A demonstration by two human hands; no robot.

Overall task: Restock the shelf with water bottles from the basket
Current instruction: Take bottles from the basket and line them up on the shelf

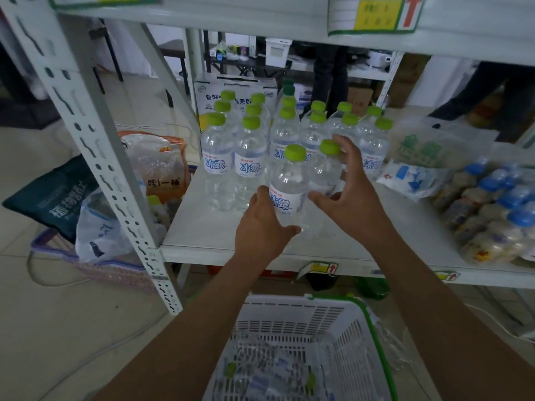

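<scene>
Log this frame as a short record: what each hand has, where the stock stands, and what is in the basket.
left hand: grips the front bottle, upright
right hand: holds a second bottle just behind and to the right of it
shelf: rows of green-capped bottles standing behind the two held
basket: below the shelf, bottles lying inside
stage: both bottles at the shelf front, not yet released

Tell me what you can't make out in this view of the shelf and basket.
Head view:
- Basket bottles: blurred, behind the basket wall; no count.
- Rear bottles on the shelf: hidden by front rows.
- Label of the second bottle: covered by the right hand and the front bottle.
- Top sign: blurred, cut off by the upper edge.
</scene>
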